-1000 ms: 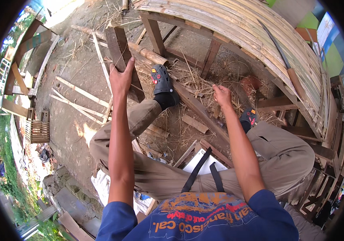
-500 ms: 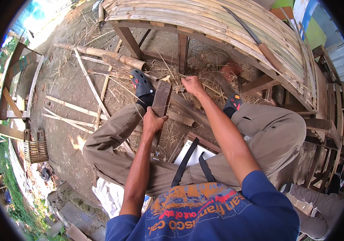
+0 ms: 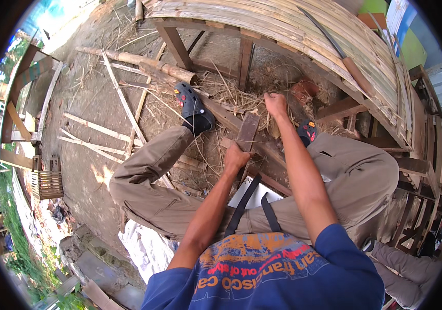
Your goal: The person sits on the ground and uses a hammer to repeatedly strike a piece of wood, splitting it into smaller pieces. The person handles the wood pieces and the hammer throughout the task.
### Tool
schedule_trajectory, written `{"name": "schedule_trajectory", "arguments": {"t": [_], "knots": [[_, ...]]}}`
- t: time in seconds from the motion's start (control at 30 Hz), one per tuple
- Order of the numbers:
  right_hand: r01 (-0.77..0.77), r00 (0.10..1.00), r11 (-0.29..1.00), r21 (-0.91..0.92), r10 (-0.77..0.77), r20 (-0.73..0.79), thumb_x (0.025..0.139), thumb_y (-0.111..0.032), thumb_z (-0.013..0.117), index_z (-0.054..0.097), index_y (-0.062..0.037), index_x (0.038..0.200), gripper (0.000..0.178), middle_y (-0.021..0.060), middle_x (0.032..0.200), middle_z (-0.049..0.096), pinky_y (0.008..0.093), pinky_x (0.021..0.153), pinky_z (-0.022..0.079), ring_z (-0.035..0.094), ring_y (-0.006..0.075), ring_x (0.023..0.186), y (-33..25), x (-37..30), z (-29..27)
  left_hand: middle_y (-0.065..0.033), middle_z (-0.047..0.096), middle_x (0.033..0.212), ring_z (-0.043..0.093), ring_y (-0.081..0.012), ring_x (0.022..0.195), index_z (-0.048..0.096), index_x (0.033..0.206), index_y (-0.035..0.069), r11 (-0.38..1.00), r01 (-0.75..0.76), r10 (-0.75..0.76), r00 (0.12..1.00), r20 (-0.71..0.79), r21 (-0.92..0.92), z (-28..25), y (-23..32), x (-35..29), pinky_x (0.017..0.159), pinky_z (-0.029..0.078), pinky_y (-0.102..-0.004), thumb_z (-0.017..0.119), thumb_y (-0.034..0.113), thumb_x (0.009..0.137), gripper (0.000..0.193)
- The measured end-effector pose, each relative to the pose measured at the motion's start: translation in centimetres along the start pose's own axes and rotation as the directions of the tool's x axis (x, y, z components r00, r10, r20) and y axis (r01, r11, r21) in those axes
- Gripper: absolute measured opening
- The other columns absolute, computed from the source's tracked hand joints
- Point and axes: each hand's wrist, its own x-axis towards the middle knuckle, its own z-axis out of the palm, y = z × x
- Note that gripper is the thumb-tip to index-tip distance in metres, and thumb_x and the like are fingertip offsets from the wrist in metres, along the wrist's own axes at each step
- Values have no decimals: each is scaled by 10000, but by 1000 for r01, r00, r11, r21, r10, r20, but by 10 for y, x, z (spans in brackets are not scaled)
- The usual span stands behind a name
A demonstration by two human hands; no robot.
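My left hand (image 3: 237,157) is wrapped round the lower part of a dark brown wooden block (image 3: 248,129), which points away from me between my knees. Ahead and to its right, my right hand (image 3: 276,105) is closed with fingertips pressed together; whatever it may pinch is too small to make out. Thin dry bamboo shavings (image 3: 231,98) lie tangled on the ground around it. Beneath both hands a long wooden beam (image 3: 223,114) runs at a slant across the ground. Beside my left foot, in a dark clog (image 3: 190,101), a thin strand curls down.
A bamboo-slat bench (image 3: 262,15) stands ahead, with a long knife (image 3: 352,70) on its top. Bamboo poles (image 3: 143,62) and split strips (image 3: 97,132) lie on the ground at left. A wooden crate (image 3: 46,184) sits far left. Another person's legs (image 3: 407,268) show at lower right.
Both hands have moved to the right, the left one carrying the wooden block with it. The block now leans farther away from me. The view has shifted slightly.
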Motion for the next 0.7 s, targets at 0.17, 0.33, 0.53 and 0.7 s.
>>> {"name": "schedule_trajectory", "arguments": {"t": [0.17,0.33,0.53,0.7], "knots": [[142,979,988,66,-130,-157,868,-318,647,595,4,635,400,142,536,563,418,579,434,524,254,503,-26,-1,-39,-271,665,1091,660,-400,1019,458,1251,-61,984,-14,-4,995,99,180,28,6,1,900,526,-456,796,249,652,754],[284,934,954,98,-251,-255,882,-272,664,588,13,645,378,100,503,509,372,530,401,456,169,478,-58,-16,-59,-255,606,1196,603,-391,1130,434,1262,-31,952,-101,104,995,8,290,55,-4,22,923,514,-457,832,287,644,802],[286,954,935,211,-257,-154,899,-272,669,596,7,666,371,61,509,475,349,524,379,418,120,506,-63,-24,-49,-249,521,1313,513,-402,1247,392,1277,-8,941,31,-10,998,-62,337,55,-43,11,988,466,-487,881,413,646,903],[195,980,908,370,-191,-47,905,-268,660,564,1,620,404,24,498,456,341,511,356,394,105,506,-51,-35,-12,-212,602,1240,595,-375,1165,422,1286,-9,936,52,-112,982,153,349,22,-42,9,950,502,-461,856,541,643,951]]}}
